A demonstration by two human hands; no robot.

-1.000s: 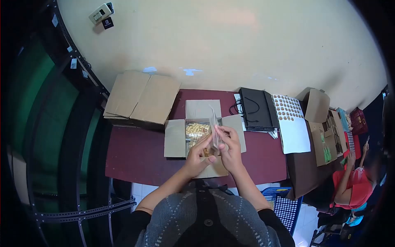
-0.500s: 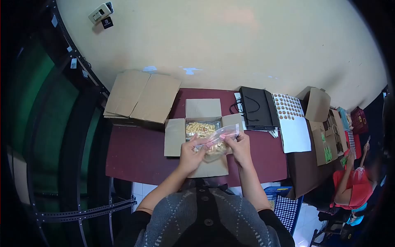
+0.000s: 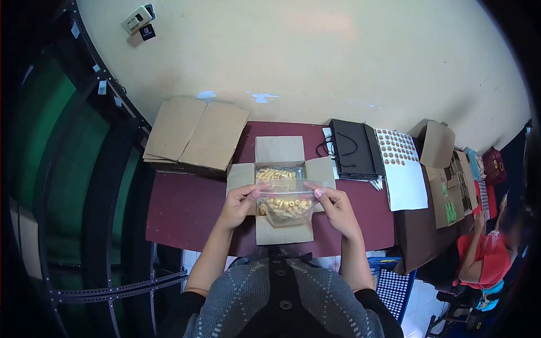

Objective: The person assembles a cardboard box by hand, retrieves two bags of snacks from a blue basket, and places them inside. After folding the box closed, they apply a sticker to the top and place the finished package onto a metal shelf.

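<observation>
Between my hands hangs a clear plastic bag (image 3: pixel 288 208) of pale, curled snack pieces, its top edge stretched wide. My left hand (image 3: pixel 239 205) pinches the bag's upper left corner. At the upper right corner, my right hand (image 3: pixel 336 209) grips it between thumb and fingers. Behind and below the bag stands an open cardboard box (image 3: pixel 279 149) with its flaps folded out. Another bag of the same snacks (image 3: pixel 276 173) lies inside the box, partly hidden by the bag I hold.
Flattened cardboard boxes (image 3: pixel 194 129) are stacked at the left of the maroon table (image 3: pixel 186 208). Black paper bags (image 3: pixel 355 149) and a sticker sheet (image 3: pixel 403 174) lie at the right. Farther right, a person in red (image 3: pixel 484 256) sits by an opened box (image 3: pixel 445 194). A blue basket (image 3: pixel 391 290) stands below.
My hands have moved apart, and the bag, earlier bunched and tilted between them, now hangs level with its top edge pulled straight.
</observation>
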